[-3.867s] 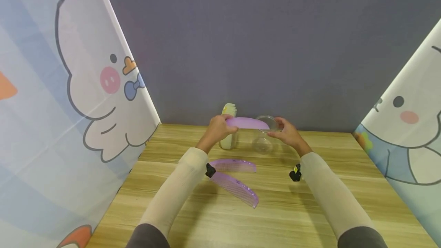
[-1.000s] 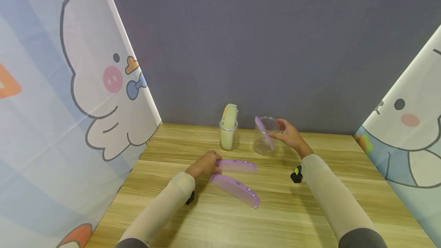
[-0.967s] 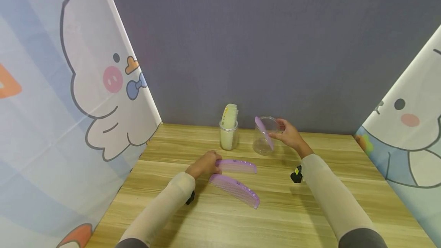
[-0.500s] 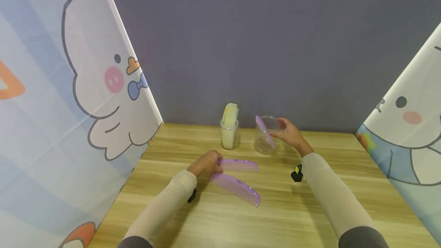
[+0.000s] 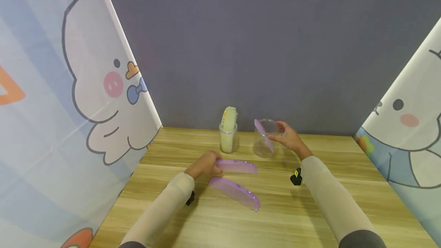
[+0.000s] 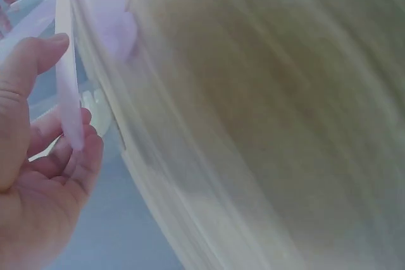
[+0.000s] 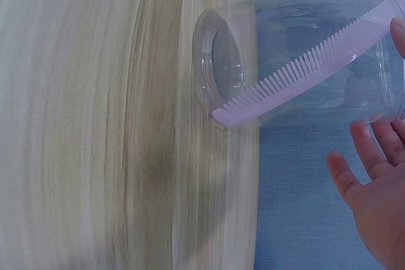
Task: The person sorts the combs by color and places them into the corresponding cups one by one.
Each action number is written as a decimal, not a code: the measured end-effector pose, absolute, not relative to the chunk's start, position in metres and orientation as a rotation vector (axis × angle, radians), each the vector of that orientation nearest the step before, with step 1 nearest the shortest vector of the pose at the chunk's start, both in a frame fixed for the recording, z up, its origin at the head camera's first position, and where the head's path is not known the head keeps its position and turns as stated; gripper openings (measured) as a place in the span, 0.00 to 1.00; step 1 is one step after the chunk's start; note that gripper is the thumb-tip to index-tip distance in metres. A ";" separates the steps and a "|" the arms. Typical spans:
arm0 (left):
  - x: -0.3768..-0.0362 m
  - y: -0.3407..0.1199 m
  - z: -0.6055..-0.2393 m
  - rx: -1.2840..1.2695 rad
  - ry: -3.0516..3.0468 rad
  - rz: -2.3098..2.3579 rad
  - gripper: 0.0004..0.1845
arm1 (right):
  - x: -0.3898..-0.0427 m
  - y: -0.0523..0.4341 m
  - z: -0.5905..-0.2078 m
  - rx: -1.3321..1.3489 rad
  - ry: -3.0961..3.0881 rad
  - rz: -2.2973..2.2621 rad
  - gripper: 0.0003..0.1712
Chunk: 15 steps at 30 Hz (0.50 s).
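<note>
- Head view, centre of the frame: left hand (image 5: pixel 204 165) low on the wooden table (image 5: pixel 310 217), fingers curled round the left end of a purple comb (image 5: pixel 237 166) lying flat, pinching it.
- In the left wrist view, left edge: same comb (image 6: pixel 68 61) seen edge-on as a thin pale lilac strip between thumb and curled fingers (image 6: pixel 76 150); heavily blurred, teeth not readable.
- Comb long, gently arched along its back, translucent lilac, fine teeth along the lower edge, small pale marks near the right end.
- Just below it in the head view, a second purple comb (image 5: pixel 235 193) of the same shape, lying slanted from upper left to lower right, untouched.
- Right of centre, near the back edge of the table: right hand (image 5: pixel 288 137) beside a clear jar (image 5: pixel 264 137), fingers loosely spread, tips at the rim; firm contact hard to judge.
- Inside the jar, a third purple comb (image 5: pixel 263 134) leaning diagonally; in the right wrist view (image 7: pixel 304 74) running from the jar's base up to its mouth, teeth clearly visible.
- Left of that jar, a small clear cup (image 5: pixel 228 141) holding pale yellow combs (image 5: pixel 229 117) standing upright.
- Grey backdrop behind, cartoon-print curtains (image 5: pixel 69 87) on both sides.
</note>
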State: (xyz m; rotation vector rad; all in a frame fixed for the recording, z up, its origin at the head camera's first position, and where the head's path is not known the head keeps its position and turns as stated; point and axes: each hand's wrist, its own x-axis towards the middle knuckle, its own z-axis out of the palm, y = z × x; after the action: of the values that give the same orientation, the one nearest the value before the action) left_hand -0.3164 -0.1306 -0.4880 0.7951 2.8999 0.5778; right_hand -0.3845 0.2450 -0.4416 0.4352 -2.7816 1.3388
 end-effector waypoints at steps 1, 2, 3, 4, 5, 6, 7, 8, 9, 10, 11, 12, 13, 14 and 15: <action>-0.317 -0.131 -0.487 0.816 2.918 0.566 0.25 | -0.384 0.245 -0.441 0.434 -2.783 1.338 0.53; -0.318 -0.132 -0.486 0.832 2.928 0.569 0.25 | -0.384 0.245 -0.441 0.434 -2.784 1.336 0.53; -0.319 -0.132 -0.485 0.843 2.939 0.571 0.24 | -0.385 0.245 -0.441 0.433 -2.781 1.340 0.53; -0.320 -0.133 -0.483 0.850 2.943 0.581 0.24 | -0.385 0.245 -0.440 0.434 -2.782 1.339 0.53; -0.320 -0.133 -0.481 0.860 2.942 0.608 0.24 | -0.385 0.244 -0.440 0.434 -2.780 1.342 0.53; -0.321 -0.134 -0.480 0.876 2.944 0.629 0.24 | -0.385 0.244 -0.439 0.436 -2.779 1.345 0.53; -0.322 -0.135 -0.478 0.890 2.948 0.642 0.24 | -0.385 0.244 -0.439 0.436 -2.779 1.349 0.53; -0.322 -0.135 -0.477 0.904 2.949 0.660 0.24 | -0.385 0.244 -0.439 0.437 -2.778 1.353 0.53; -0.323 -0.136 -0.475 0.923 2.953 0.673 0.24 | -0.385 0.244 -0.439 0.435 -2.778 1.355 0.54; -0.324 -0.136 -0.474 0.940 2.957 0.678 0.23 | -0.385 0.244 -0.439 0.436 -2.781 1.352 0.54; -0.325 -0.136 -0.472 0.948 2.958 0.692 0.22 | -0.385 0.244 -0.439 0.436 -2.782 1.350 0.54; -0.326 -0.137 -0.471 0.956 2.970 0.686 0.21 | -0.385 0.244 -0.439 0.433 -2.784 1.350 0.53; -0.327 -0.137 -0.470 0.962 2.980 0.680 0.21 | -0.385 0.244 -0.439 0.432 -2.785 1.347 0.53; -0.328 -0.137 -0.469 0.965 2.982 0.684 0.20 | -0.384 0.244 -0.439 0.429 -2.785 1.344 0.53; -0.328 -0.137 -0.468 0.966 2.987 0.687 0.20 | -0.384 0.244 -0.439 0.426 -2.788 1.341 0.53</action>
State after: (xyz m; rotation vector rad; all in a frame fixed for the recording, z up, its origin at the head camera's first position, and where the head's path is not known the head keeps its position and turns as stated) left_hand -0.3283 -0.1374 -0.4679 0.9661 2.9869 0.6868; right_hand -0.3842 0.2436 -0.4390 0.4264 -2.7876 1.3409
